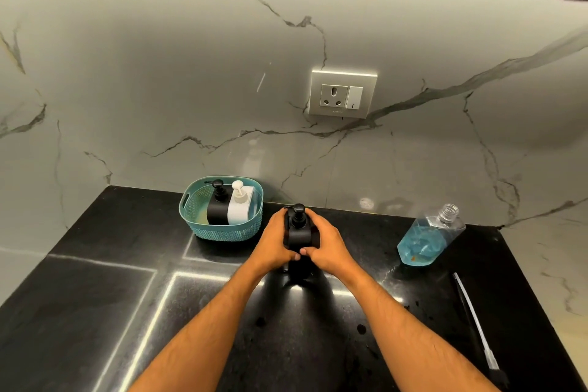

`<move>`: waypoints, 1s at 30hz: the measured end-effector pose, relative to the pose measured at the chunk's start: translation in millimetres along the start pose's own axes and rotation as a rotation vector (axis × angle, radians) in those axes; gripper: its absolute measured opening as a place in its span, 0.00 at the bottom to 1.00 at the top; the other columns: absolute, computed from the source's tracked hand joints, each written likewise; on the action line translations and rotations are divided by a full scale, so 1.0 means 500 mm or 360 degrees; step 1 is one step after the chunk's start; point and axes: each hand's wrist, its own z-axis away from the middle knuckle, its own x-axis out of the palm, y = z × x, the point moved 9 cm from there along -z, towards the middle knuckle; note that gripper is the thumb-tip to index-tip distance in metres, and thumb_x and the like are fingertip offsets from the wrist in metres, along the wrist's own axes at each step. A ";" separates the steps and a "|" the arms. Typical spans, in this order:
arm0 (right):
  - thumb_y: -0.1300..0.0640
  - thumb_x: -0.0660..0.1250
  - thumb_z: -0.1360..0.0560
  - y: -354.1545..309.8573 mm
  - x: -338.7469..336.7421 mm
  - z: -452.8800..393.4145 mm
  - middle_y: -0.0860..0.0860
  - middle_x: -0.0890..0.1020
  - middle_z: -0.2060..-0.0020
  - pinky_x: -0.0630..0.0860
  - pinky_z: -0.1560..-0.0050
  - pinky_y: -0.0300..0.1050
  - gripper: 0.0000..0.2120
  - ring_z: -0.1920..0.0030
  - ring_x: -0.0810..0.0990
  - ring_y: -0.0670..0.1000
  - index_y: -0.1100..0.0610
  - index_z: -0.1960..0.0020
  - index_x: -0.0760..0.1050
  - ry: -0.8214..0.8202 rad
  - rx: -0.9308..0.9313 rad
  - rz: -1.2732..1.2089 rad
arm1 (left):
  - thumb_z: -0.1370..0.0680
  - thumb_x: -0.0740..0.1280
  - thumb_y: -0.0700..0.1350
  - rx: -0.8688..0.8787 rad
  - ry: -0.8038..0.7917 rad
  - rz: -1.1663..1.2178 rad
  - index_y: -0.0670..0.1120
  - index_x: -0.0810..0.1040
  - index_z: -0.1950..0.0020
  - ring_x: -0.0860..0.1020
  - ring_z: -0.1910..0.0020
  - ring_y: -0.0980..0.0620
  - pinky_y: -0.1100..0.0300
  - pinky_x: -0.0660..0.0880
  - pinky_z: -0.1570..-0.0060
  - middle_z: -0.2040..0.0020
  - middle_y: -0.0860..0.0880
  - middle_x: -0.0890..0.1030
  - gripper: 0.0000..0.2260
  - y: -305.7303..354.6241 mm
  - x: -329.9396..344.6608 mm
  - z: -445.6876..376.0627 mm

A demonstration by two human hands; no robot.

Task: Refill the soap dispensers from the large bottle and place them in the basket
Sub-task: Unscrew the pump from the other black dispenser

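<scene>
Both hands wrapped around the black dispenser [300,232] mid-table, near the back edge: left hand [276,240] on its left side, right hand [324,240] on its right, thumbs meeting in front. Pump head is on, so likely refilled and capped; the step looks like moving it to the basket [191,200] at the back edge, just left. Basket already holds a black dispenser [218,208] and a white dispenser [241,205]; next move needs a lift over the rim into the free left part. Large bottle [428,237] stands uncapped toward the right edge, blue soap low. Fill level is hidden by the opaque body and the hands. Thin object [474,318] near the right edge: can't identify.
</scene>
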 end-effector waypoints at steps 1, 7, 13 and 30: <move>0.68 0.78 0.35 -0.002 -0.008 0.008 0.51 0.70 0.25 0.69 0.24 0.51 0.48 0.25 0.69 0.51 0.52 0.19 0.62 0.0013 -0.0021 -0.0003 | 0.39 0.83 0.35 0.0017 0.0002 0.0003 0.48 0.65 0.23 0.72 0.28 0.50 0.51 0.70 0.26 0.28 0.49 0.72 0.48 0.005 0.002 0.002; 0.69 0.77 0.35 -0.026 -0.069 0.070 0.51 0.72 0.27 0.68 0.27 0.40 0.47 0.27 0.71 0.50 0.54 0.20 0.64 0.0047 -0.0163 -0.0012 | 0.40 0.86 0.38 0.0152 -0.0075 0.0119 0.47 0.61 0.24 0.77 0.33 0.50 0.60 0.78 0.36 0.30 0.46 0.72 0.50 0.066 0.016 0.033; 0.72 0.77 0.35 -0.044 -0.130 0.176 0.48 0.74 0.31 0.70 0.35 0.28 0.45 0.29 0.73 0.46 0.54 0.22 0.66 0.0093 -0.0266 -0.0007 | 0.44 0.88 0.52 0.0316 -0.0071 0.0078 0.46 0.57 0.20 0.67 0.28 0.51 0.56 0.70 0.27 0.26 0.47 0.63 0.60 0.135 0.045 0.095; 0.39 0.82 0.37 -0.106 -0.233 0.408 0.45 0.77 0.55 0.72 0.56 0.29 0.25 0.57 0.76 0.43 0.53 0.50 0.79 0.0847 -0.0385 0.0403 | 0.44 0.85 0.55 0.0366 0.0207 0.0163 0.51 0.63 0.27 0.75 0.39 0.59 0.58 0.79 0.43 0.36 0.53 0.71 0.51 0.231 0.155 0.302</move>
